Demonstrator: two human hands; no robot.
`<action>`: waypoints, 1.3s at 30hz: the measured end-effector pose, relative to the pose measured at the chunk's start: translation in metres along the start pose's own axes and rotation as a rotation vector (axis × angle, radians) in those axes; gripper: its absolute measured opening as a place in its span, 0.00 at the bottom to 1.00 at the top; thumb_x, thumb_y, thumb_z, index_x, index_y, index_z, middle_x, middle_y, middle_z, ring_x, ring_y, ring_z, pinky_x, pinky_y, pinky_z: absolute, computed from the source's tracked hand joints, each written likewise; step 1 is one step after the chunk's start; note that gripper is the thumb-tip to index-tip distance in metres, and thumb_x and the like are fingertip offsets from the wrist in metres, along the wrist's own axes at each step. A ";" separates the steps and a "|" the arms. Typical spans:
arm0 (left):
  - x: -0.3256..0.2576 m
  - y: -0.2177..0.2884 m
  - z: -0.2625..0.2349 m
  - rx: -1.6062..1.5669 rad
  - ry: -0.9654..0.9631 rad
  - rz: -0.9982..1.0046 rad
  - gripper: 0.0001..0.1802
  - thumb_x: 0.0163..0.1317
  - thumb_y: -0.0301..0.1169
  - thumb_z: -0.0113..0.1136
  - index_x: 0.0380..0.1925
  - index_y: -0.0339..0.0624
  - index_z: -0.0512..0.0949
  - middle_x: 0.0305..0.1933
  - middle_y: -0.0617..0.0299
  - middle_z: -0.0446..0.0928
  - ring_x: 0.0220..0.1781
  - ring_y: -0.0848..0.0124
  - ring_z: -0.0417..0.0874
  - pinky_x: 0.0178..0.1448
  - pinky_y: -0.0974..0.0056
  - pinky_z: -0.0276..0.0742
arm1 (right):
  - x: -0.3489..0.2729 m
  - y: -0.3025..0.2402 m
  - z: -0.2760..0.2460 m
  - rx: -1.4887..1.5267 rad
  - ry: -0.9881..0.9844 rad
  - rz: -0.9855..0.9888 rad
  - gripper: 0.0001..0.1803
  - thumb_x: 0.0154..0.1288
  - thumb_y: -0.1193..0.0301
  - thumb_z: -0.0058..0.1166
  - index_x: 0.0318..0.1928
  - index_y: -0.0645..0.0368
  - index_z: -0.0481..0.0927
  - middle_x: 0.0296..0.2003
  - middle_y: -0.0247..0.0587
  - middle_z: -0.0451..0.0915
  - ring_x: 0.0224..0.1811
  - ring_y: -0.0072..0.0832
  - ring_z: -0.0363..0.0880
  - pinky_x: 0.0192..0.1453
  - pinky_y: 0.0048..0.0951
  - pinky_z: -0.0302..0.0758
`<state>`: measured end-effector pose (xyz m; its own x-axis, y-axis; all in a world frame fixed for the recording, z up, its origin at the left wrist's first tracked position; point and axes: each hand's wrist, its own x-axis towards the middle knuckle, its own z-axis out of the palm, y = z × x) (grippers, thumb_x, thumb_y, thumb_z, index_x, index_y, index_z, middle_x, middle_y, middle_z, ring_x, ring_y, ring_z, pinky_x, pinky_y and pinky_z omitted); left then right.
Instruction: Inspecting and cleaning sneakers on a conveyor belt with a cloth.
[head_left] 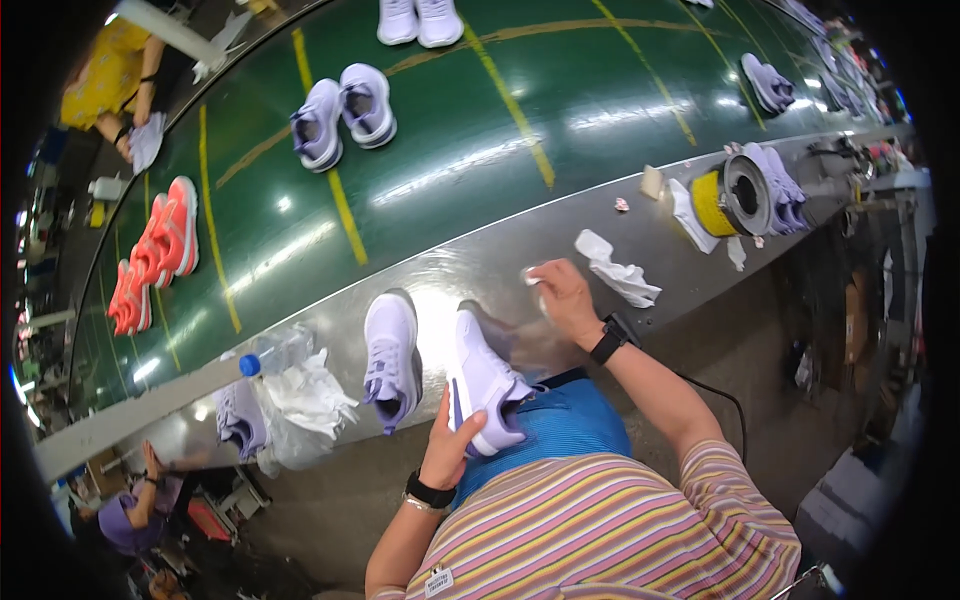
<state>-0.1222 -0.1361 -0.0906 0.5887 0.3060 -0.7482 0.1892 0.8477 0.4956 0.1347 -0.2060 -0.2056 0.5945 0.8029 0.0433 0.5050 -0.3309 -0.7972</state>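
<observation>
My left hand (450,452) grips a lavender sneaker (486,365) around its heel, with the toe pointing away from me toward the metal ledge (450,268). The shoe is tilted and close against my body. Beside it on the left, a matching lavender sneaker (390,345) rests on the ledge. Over the ledge to the right, my right hand (565,300) is closed, thumb and fingers pinching a small white wad (532,276). Whether the wad is cloth or paper, I cannot tell. A crumpled white wipe (622,275) lies just right of that hand.
Beyond the ledge, a green conveyor belt (440,130) carries lavender sneakers (343,115) and coral sneakers (155,255). At right stand a yellow-banded round container (712,203) and another lavender pair (775,188). Plastic-bagged white wipes (305,395) lie left. A co-worker in yellow (108,75) handles something pale across the belt.
</observation>
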 end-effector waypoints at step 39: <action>0.015 0.052 -0.017 0.393 -0.465 -0.442 0.28 0.67 0.48 0.38 0.50 0.33 0.71 0.45 0.61 0.75 0.42 0.78 0.76 0.45 0.73 0.72 | -0.005 -0.152 -0.053 0.348 -1.032 -0.070 0.09 0.56 0.68 0.55 0.34 0.59 0.79 0.32 0.44 0.76 0.35 0.38 0.75 0.42 0.32 0.71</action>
<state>-0.1169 -0.0804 -0.0833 0.6472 -0.3156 -0.6939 0.7006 0.6050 0.3782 0.0883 -0.1861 -0.0523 -0.3218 0.8977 -0.3010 0.2162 -0.2399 -0.9464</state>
